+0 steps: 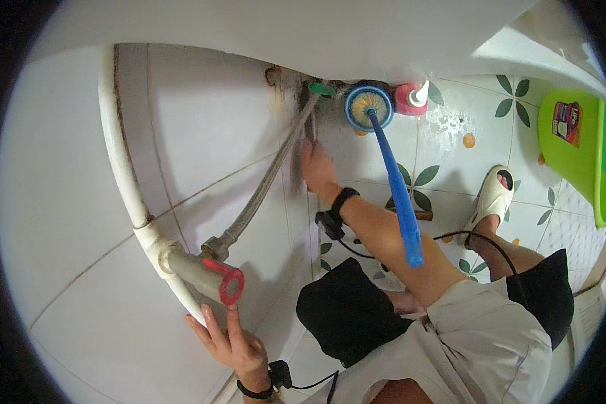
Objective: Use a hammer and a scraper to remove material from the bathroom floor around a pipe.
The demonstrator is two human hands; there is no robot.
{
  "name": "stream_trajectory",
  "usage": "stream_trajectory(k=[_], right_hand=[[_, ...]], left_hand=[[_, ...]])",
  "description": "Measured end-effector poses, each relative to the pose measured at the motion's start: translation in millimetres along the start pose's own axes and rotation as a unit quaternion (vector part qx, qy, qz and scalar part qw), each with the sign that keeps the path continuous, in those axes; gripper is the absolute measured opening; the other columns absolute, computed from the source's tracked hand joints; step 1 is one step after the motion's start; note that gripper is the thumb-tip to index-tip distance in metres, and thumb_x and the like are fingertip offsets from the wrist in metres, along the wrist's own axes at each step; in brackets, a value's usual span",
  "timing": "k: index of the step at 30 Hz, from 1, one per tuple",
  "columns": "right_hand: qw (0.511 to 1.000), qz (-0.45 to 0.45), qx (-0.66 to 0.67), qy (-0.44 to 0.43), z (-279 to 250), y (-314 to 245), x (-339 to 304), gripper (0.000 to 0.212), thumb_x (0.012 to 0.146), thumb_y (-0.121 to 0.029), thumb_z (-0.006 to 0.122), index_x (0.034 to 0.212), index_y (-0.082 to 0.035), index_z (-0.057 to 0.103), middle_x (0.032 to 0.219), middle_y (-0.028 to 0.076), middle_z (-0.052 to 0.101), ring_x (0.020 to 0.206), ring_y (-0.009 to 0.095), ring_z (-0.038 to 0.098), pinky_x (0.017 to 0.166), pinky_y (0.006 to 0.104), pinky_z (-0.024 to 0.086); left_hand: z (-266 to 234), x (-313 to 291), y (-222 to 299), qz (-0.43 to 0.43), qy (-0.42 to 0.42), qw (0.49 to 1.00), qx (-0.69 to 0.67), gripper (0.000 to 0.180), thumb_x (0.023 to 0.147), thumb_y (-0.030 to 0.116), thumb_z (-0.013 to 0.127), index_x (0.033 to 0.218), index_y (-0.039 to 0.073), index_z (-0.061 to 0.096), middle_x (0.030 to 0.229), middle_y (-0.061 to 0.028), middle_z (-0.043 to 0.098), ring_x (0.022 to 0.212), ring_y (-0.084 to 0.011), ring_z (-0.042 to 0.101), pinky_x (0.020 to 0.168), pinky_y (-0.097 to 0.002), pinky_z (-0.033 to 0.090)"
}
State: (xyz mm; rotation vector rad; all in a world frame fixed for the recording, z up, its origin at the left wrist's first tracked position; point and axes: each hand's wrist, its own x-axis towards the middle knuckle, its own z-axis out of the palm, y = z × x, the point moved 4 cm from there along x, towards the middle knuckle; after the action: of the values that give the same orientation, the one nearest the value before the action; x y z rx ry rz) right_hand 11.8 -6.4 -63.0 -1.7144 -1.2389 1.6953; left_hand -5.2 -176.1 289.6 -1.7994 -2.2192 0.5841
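My left hand (239, 350) is at the lower left with its fingers apart, the fingertips against the white pipe (122, 148) and just under the red-handled valve (212, 275). My right hand (318, 166) reaches down to the corner where wall and floor meet. Its fingers are closed round a slim, rod-like handle (312, 124) that points towards the stained wall base; the far end cannot be made out clearly. Close above it is a green piece (322, 89), where the braided hose (269, 178) from the valve reaches the corner.
A long-handled blue brush (398, 182) stands in a round blue holder (349, 108), its handle leaning over my right forearm. Beside it is a pink pump bottle (411, 99). A lime-green bin (569, 151) stands at the right. A white basin-like edge (283, 34) overhangs the top.
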Motion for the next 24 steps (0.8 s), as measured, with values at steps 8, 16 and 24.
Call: stream_trajectory(k=[8,16,24], right_hand=[[0.958,0.13,0.241,-0.083,-2,17,2,0.047,0.096,-0.038,0.035,0.082,0.002,0.055,0.058,0.017,0.057,0.05,0.029,0.058,0.05,0.0401,0.048],[0.954,0.131,0.257,-0.079,0,30,-15,0.051,0.094,-0.044,0.033,0.082,0.002,0.053,0.069,0.021,0.057,0.065,0.034,0.058,0.058,0.0433,0.047],[0.992,-0.109,0.053,-0.03,-29,-27,-64,0.042,0.094,-0.037,0.04,0.091,0.003,0.052,0.068,0.023,0.061,0.065,0.04,0.061,0.06,0.0492,0.048]], left_hand=[[0,5,0,0.027,0.039,0.999,-0.002,0.047,0.075,0.001,0.034,0.113,0.006,0.061,0.136,-0.0202,0.041,0.128,-0.0484,0.028,0.105,-0.055,0.025],[-2,12,8,0.017,0.033,0.999,0.022,0.046,0.076,-0.007,0.037,0.113,0.008,0.061,0.138,-0.0187,0.038,0.129,-0.0485,0.027,0.104,-0.0597,0.026],[-3,13,8,0.02,0.031,0.998,0.05,0.057,0.069,-0.011,0.036,0.116,0.011,0.059,0.14,-0.0167,0.035,0.132,-0.0438,0.024,0.106,-0.0575,0.025]])
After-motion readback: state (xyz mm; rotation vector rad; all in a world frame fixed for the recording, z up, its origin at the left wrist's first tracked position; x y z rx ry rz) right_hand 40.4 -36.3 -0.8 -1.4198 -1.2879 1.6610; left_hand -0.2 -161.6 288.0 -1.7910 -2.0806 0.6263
